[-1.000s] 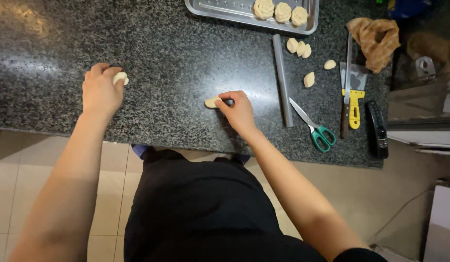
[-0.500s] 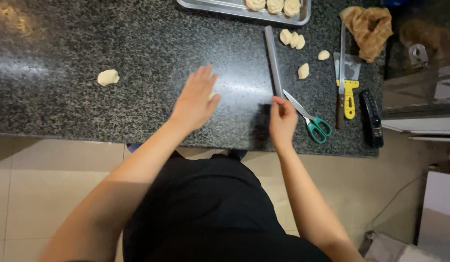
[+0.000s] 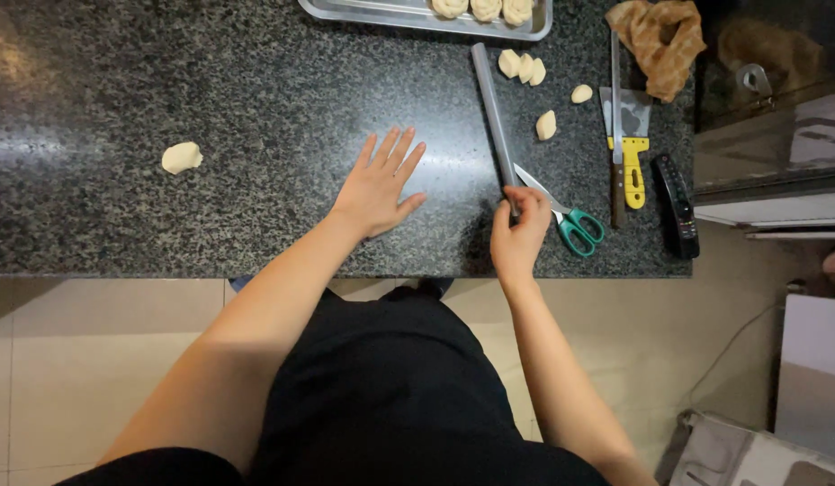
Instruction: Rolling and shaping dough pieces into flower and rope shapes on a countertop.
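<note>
A long grey rolling rod (image 3: 492,108) lies on the dark speckled granite counter (image 3: 255,99), running away from me. My right hand (image 3: 518,236) is closed around its near end. My left hand (image 3: 380,184) hovers flat over the counter to the left of the rod, fingers spread, holding nothing. A pale lump of dough (image 3: 181,157) rests alone far to the left.
Green-handled scissors (image 3: 566,216) lie right beside the rod's near end. Further right are a knife (image 3: 616,126), a yellow-handled scraper (image 3: 631,135) and a black remote (image 3: 677,205). Several dough pieces (image 3: 523,67) sit below a metal tray (image 3: 381,13). A brown cloth (image 3: 665,36) is at the back right.
My left hand left the dough lump at the far left and swung to the middle. My right hand moved right from a small dough piece and took the rod's near end.
</note>
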